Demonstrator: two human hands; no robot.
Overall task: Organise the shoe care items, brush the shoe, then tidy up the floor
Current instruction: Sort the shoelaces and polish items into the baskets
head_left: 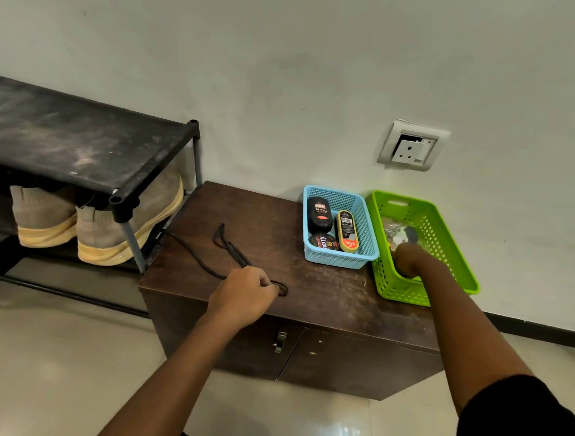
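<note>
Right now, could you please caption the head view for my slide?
Left hand grips a shoelace on the cabinet; right hand reaches into the green basket.

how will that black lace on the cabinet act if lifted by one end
Probably floppy: the black lace lies in loose curves and loops on the cabinet top. It looks thin, so likely light; it should dangle from the left hand pinching it.
</note>
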